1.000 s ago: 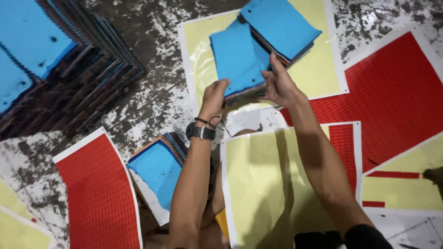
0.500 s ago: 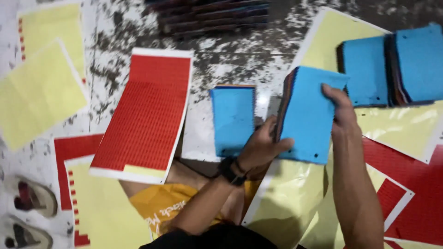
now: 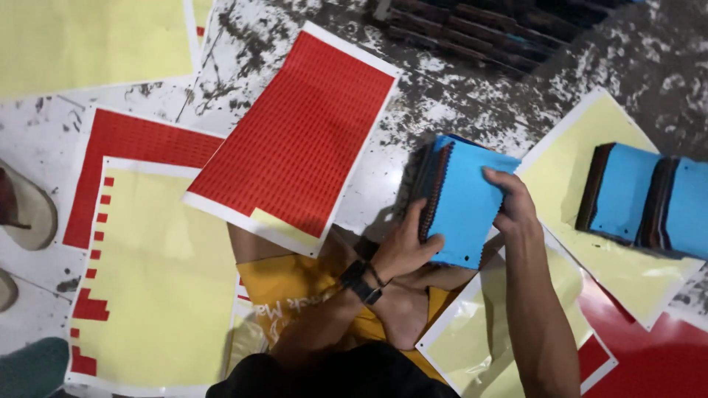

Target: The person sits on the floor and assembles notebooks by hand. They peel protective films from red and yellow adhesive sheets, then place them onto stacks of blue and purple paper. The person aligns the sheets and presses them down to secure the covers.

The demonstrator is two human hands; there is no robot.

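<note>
Both my hands grip a thick stack of blue-faced fabric swatches [image 3: 464, 199] with dark layered edges, held upright over the floor in front of my knees. My left hand [image 3: 404, 247], with a dark wristband, clamps the stack's left edge and bottom. My right hand [image 3: 510, 203] presses on its right side. Two more blue stacks [image 3: 649, 199] rest on a pale yellow sheet [image 3: 590, 147] to the right.
Red sticker sheets [image 3: 295, 140] and pale yellow backing sheets [image 3: 162, 287] lie over the stained floor. A dark pile of swatches [image 3: 487, 33] sits at the top. Shoes [image 3: 26, 210] show at the left edge. My yellow-clad legs [image 3: 295, 295] are below.
The view has swung left. I carried the blue stack from the yellow sheet toward me and now grip it with both hands; the single blue swatch seen earlier is out of view.
</note>
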